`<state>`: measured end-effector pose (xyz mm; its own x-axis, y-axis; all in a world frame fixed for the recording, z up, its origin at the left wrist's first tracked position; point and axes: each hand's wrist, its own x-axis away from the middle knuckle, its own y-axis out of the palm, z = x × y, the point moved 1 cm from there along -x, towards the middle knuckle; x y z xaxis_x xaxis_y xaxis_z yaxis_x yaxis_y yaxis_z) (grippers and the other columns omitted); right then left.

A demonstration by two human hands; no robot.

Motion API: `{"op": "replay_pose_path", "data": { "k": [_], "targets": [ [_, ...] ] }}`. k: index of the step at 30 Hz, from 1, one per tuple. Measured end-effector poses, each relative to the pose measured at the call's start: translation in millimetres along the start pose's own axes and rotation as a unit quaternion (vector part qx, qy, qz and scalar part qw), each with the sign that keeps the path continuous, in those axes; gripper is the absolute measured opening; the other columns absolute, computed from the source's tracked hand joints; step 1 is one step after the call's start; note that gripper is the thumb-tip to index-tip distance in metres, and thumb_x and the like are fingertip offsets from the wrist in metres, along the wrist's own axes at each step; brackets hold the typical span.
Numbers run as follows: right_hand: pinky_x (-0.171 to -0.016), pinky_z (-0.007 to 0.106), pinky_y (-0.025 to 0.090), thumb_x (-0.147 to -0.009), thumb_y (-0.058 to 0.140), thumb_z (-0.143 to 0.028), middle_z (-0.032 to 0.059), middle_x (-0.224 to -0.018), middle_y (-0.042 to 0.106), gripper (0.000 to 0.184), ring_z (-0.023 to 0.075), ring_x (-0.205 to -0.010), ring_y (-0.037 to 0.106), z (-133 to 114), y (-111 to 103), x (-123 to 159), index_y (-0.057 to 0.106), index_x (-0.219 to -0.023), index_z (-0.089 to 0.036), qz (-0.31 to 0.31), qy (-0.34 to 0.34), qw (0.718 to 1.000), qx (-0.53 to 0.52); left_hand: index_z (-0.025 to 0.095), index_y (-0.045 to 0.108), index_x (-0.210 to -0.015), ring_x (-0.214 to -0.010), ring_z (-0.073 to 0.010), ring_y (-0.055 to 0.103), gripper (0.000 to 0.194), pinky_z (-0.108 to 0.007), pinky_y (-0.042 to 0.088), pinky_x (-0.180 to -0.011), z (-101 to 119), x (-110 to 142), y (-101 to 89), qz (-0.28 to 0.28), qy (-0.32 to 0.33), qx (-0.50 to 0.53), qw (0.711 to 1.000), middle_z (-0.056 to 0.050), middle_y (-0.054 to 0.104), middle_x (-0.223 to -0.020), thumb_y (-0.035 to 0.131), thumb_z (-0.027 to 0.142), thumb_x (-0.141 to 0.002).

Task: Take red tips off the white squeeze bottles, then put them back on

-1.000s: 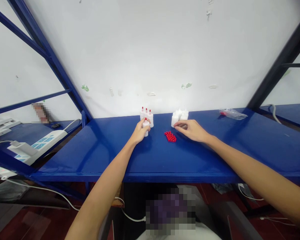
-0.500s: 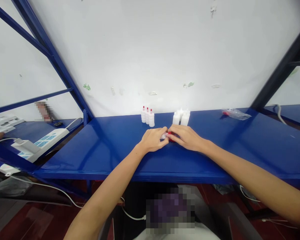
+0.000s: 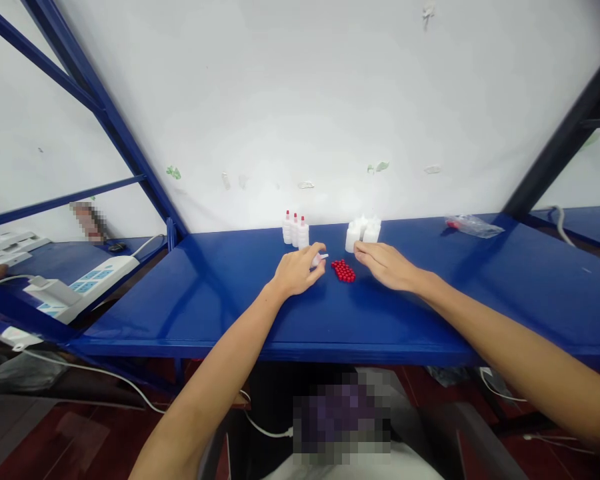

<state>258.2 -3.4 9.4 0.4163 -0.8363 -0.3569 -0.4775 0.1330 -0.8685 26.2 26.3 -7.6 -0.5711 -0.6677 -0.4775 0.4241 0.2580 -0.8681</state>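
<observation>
Red caps lie on the table. Left of the caps, our left hand grips a tilted white bottle; right of them, our right hand has its fingers close together, whether holding anything we cannot tell. Behind the caps stand red-capped bottles leftward, white-topped bottles rightward.

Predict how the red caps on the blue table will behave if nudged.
The red caps are probably light, being small beside the white bottles. Their rounded shapes suggest they may roll. Bunched as they lie, pushing one would likely shift others.
</observation>
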Motion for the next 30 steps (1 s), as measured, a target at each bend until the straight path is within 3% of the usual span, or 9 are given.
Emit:
{"op": "replay_pose_path", "data": {
  "k": [4,9,20,30],
  "targets": [
    [-0.064,0.030,0.039,-0.096,0.035,-0.033,0.0063,-0.088,0.066,0.021,0.0207,-0.075,0.059,16.4,3.2,-0.8,0.051,-0.088,-0.022,-0.076,0.009,0.993,0.089,0.023,0.054,-0.116,-0.078,-0.0241,0.067,0.030,-0.032,0.047,-0.070,-5.1,-0.6,4.9,-0.030,-0.035,0.005,0.999,-0.005,0.071,-0.092,0.048,0.040,-0.092],
    [-0.067,0.031,0.041,-0.096,0.039,-0.034,0.0073,-0.095,0.068,0.019,0.0219,-0.081,0.062,24.2,10.2,-1.6,0.053,-0.090,-0.022,-0.116,-0.026,0.987,0.104,0.025,0.058,-0.107,-0.087,-0.0246,0.067,0.029,-0.033,0.049,-0.075,-8.7,-1.1,6.4,-0.028,-0.022,0.035,0.999,-0.005,0.071,-0.099,0.052,0.048,-0.091],
    [-0.078,0.038,0.048,-0.097,0.042,-0.033,0.0098,-0.109,0.071,0.031,0.0248,-0.093,0.065,29.7,12.2,-3.5,0.068,-0.110,-0.021,-0.094,-0.065,0.988,0.099,0.024,0.059,-0.110,-0.088,-0.0269,0.067,0.036,-0.034,0.048,-0.073,-10.9,-1.0,5.8,-0.028,-0.020,0.051,0.998,-0.006,0.071,-0.100,0.046,0.054,-0.094],
    [-0.073,0.035,0.048,-0.096,0.042,-0.026,0.0099,-0.109,0.070,0.033,0.0244,-0.091,0.066,29.9,14.3,-2.9,0.070,-0.114,-0.022,-0.087,-0.059,0.987,0.121,0.025,0.058,-0.112,-0.084,-0.0238,0.066,0.042,-0.031,0.046,-0.072,-8.0,-0.1,4.5,-0.040,-0.007,0.064,0.997,-0.003,0.071,-0.096,0.045,0.061,-0.093]
  ]
}}
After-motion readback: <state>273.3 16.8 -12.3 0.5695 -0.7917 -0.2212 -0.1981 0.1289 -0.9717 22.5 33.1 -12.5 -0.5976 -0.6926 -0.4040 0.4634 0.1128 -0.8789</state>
